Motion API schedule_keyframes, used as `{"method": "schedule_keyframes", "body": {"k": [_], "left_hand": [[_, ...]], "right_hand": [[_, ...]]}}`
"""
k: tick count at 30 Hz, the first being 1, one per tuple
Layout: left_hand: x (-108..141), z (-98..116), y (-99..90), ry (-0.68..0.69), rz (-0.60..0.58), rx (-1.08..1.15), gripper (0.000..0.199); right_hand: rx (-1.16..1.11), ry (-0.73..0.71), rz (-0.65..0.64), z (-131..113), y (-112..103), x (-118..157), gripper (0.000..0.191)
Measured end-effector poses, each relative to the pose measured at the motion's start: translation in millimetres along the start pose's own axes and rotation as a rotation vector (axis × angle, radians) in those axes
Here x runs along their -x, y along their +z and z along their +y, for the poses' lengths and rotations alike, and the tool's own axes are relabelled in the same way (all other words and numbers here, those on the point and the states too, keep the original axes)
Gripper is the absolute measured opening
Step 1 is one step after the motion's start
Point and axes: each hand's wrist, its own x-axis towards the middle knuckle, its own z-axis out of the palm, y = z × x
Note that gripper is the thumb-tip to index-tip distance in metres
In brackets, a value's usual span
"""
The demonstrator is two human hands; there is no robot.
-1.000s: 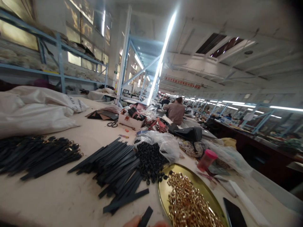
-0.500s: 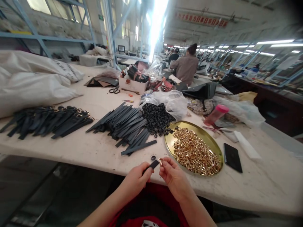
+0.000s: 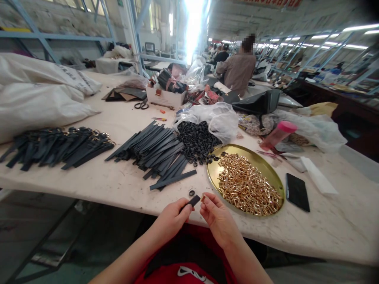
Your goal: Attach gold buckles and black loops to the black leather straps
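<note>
Near the table's front edge, my left hand (image 3: 177, 212) pinches a dark strap (image 3: 194, 201), whose end points up and right. Beside it my right hand (image 3: 214, 211) holds a small gold buckle (image 3: 203, 198) between thumb and fingers, close to the strap's end. A single black ring (image 3: 192, 193) lies on the table just beyond the strap. Many gold buckles (image 3: 248, 185) fill a round gold tray (image 3: 274, 179) to the right. Black rings (image 3: 197, 140) are heaped by a clear plastic bag (image 3: 223, 118), next to a pile of dark straps (image 3: 154, 148).
Straps with gold fittings (image 3: 59, 146) lie at the left below a white sack (image 3: 35, 94). A phone (image 3: 297, 192) and a pink-lidded bottle (image 3: 278, 135) are at the right. Scissors (image 3: 141, 105) and a white box (image 3: 166, 98) sit farther back. A person (image 3: 239, 71) is beyond the table.
The gold buckle and the strap's end are now slightly apart, with a small gap between them. The camera view has shifted a little, and both hands keep their hold.
</note>
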Motion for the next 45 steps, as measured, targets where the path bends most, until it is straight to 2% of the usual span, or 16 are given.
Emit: {"method": "schedule_keyframes", "body": {"k": [2,4,6,9,11,14,19,24,30,35,40,42,45], "left_hand": [[0,2,-1.3,0.058,-0.017,-0.104,0.026],[0,5,-0.9,0.104,-0.021,-0.179,0.025],[-1,6,1.0,0.114,-0.007,-0.228,0.025],[-2,6,4.7,0.101,-0.011,-0.247,0.027],[-1,5,6.6,0.092,-0.031,-0.233,0.028],[2,4,8.0,0.053,-0.018,-0.190,0.024],[5,3,7.2,0.011,-0.004,-0.112,0.024],[5,3,4.1,-0.026,-0.039,-0.067,0.022],[3,-3,9.3,-0.052,-0.013,0.147,0.022],[3,-8,11.0,-0.153,-0.069,0.302,0.026],[2,-4,10.1,-0.145,-0.098,0.384,0.024],[2,-4,11.9,-0.167,-0.093,0.414,0.023],[3,-7,15.8,-0.184,-0.031,0.381,0.023]], "right_hand": [[-0.082,0.116,-0.001,1,1,0,0.027],[-0.096,0.163,-0.001,3,2,0,0.027],[-0.035,0.091,0.003,6,1,1,0.023],[0.101,-0.094,0.020,7,-2,2,0.022],[0.126,-0.133,0.033,7,-3,4,0.025],[0.085,-0.115,0.039,10,-2,7,0.028],[0.133,-0.070,-0.027,14,-1,10,0.023],[0.100,-0.154,0.086,9,-3,6,0.022],[0.293,-0.137,-0.079,19,-1,14,0.020],[0.354,-0.140,-0.079,24,-7,11,0.023],[0.321,-0.064,-0.134,21,-7,9,0.022],[0.458,-0.162,-0.123,18,-6,12,0.020],[0.774,-0.510,-0.087,13,-6,18,0.012]]}}
